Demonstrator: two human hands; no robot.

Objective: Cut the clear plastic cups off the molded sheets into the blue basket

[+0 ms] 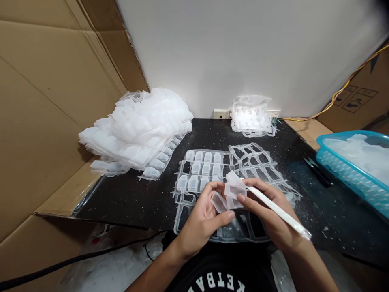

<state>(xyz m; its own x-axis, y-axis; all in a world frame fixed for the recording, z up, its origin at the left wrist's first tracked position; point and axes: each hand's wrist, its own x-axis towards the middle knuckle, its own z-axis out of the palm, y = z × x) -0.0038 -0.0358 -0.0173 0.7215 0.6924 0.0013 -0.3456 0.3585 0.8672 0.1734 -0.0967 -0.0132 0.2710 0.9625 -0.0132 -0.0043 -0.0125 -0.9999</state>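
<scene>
In the head view, a few small clear plastic caps (230, 194) are pinched between the left hand (203, 221) and the right hand (271, 215), with a thin white tool (279, 212), possibly a blade, gripped in the right, above a moulded sheet (200, 170) on the black table (130, 198).

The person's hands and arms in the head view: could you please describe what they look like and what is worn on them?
Both the left hand and right hand are bare: no gloves, rings or watch. Forearms are uncovered, no sleeves showing. Below them is a black shirt with white lettering.
</scene>
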